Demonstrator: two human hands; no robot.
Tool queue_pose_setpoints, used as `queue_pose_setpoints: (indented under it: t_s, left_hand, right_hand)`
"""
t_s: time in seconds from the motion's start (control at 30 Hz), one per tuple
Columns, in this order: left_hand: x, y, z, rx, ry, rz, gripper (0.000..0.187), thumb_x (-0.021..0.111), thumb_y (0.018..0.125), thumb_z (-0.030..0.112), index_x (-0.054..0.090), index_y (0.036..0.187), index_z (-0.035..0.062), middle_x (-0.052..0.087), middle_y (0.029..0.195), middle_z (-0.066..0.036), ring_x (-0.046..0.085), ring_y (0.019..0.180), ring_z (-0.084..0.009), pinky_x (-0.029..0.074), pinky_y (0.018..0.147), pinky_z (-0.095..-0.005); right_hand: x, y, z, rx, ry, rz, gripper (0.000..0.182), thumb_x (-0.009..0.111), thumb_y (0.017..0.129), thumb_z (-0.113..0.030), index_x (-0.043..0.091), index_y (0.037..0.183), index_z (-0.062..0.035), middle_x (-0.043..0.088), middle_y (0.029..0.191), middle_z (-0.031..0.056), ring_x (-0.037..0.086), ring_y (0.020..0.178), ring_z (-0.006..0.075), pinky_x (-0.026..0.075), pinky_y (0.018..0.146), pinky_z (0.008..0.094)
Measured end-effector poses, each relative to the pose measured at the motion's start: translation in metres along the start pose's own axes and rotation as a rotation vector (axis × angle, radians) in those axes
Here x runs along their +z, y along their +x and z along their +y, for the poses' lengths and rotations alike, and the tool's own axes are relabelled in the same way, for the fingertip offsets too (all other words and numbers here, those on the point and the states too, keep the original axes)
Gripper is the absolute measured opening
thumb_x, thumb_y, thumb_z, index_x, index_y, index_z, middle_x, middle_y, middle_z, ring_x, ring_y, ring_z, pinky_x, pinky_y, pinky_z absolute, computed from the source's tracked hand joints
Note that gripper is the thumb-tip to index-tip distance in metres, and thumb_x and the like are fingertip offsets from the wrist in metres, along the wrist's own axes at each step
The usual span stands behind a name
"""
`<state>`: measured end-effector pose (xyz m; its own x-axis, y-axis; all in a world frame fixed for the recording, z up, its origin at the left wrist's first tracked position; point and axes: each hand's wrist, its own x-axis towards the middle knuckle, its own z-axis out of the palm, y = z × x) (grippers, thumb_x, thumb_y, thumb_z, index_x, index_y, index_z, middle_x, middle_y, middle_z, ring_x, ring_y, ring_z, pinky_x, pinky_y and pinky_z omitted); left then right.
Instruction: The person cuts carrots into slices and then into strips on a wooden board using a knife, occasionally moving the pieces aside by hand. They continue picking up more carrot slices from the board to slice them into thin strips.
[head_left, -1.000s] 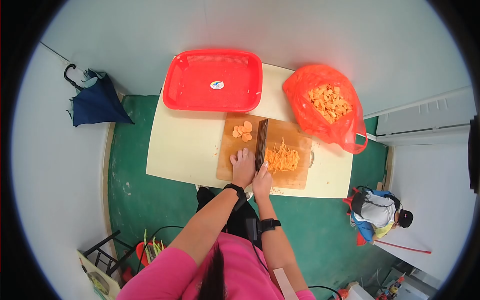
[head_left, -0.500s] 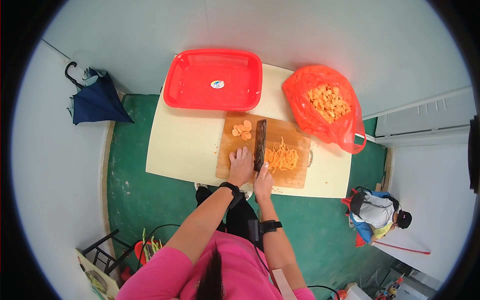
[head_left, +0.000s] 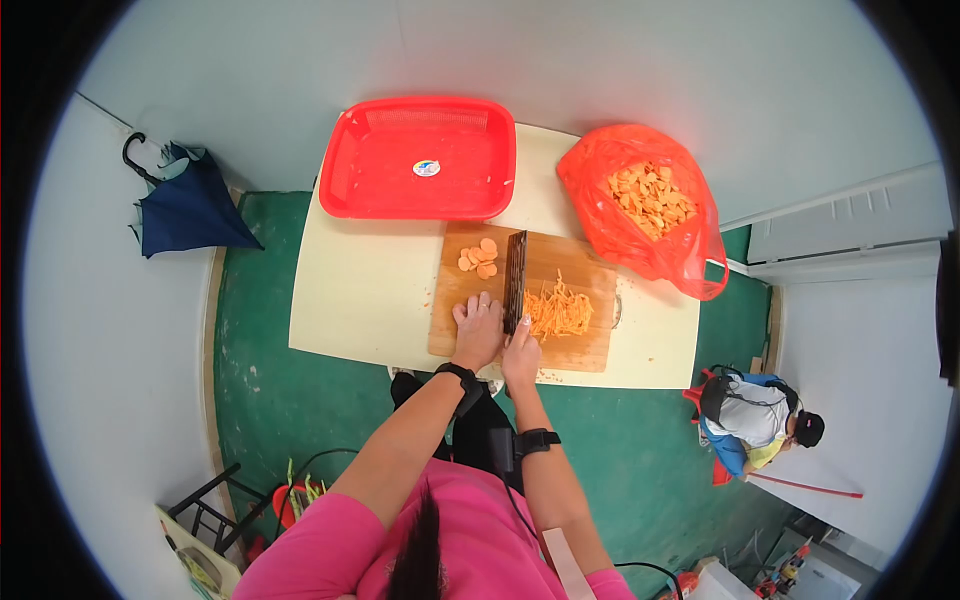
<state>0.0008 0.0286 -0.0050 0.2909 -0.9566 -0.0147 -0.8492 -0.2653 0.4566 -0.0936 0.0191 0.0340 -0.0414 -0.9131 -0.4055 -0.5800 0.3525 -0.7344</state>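
My right hand [head_left: 521, 358] grips the handle of a dark-bladed cleaver [head_left: 515, 282], whose blade stands edge-down on a wooden cutting board [head_left: 590, 356]. Just left of the blade, my left hand [head_left: 478, 330] presses on the board with its fingers curled. Whatever lies beneath those fingers is hidden. Thin orange shreds [head_left: 560, 310], apparently carrot, are heaped to the right of the cleaver. Several round orange slices [head_left: 478, 258] lie at the board's upper left, beyond my left hand.
A red plastic basket [head_left: 420, 208] stands behind the board on the pale table [head_left: 340, 290]. At the back right, a red plastic bag [head_left: 590, 190] holds orange pieces [head_left: 652, 200]. A folded umbrella [head_left: 195, 207] hangs at left. Another person [head_left: 750, 415] sits low at right.
The view has shifted slightly. The cleaver and both hands stay in nearly the same place on the board, with only a small movement of the blade.
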Motion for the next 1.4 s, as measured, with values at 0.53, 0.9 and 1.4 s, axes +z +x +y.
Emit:
queue_pose_setpoints:
  t_s: [0.53, 0.9, 1.4]
  left_hand:
    - [-0.003, 0.0, 0.001, 0.015, 0.02, -0.015, 0.017, 0.059, 0.088, 0.017, 0.059, 0.102, 0.0065, 0.054, 0.108, -0.013, 0.048, 0.108, -0.0305, 0.032, 0.088, -0.0477]
    - [-0.002, 0.0, -0.003, 0.025, -0.005, 0.024, 0.015, 0.058, 0.089, 0.017, 0.059, 0.1, 0.0063, 0.053, 0.106, -0.013, 0.048, 0.105, -0.031, 0.032, 0.086, -0.0469]
    - [0.0, 0.001, -0.002, 0.043, 0.016, 0.034, 0.016, 0.061, 0.086, 0.015, 0.058, 0.099, 0.0055, 0.054, 0.109, -0.014, 0.048, 0.106, -0.0314, 0.032, 0.087, -0.0478]
  right_hand:
    - [0.008, -0.005, 0.008, -0.017, -0.051, 0.051, 0.077, 0.025, 0.106, -0.053, 0.059, 0.07, 0.006, 0.055, 0.057, 0.017, 0.056, 0.057, 0.0334, 0.044, 0.061, 0.0468]
    - [-0.004, -0.003, 0.007, 0.034, 0.086, -0.046, 0.077, 0.026, 0.105, -0.057, 0.054, 0.062, 0.0005, 0.052, 0.052, 0.0117, 0.056, 0.053, 0.0273, 0.043, 0.055, 0.0425]
    - [0.006, -0.002, 0.006, -0.037, -0.063, 0.017, 0.076, 0.026, 0.106, -0.053, 0.058, 0.067, 0.0049, 0.055, 0.055, 0.0171, 0.057, 0.055, 0.0329, 0.044, 0.059, 0.047]
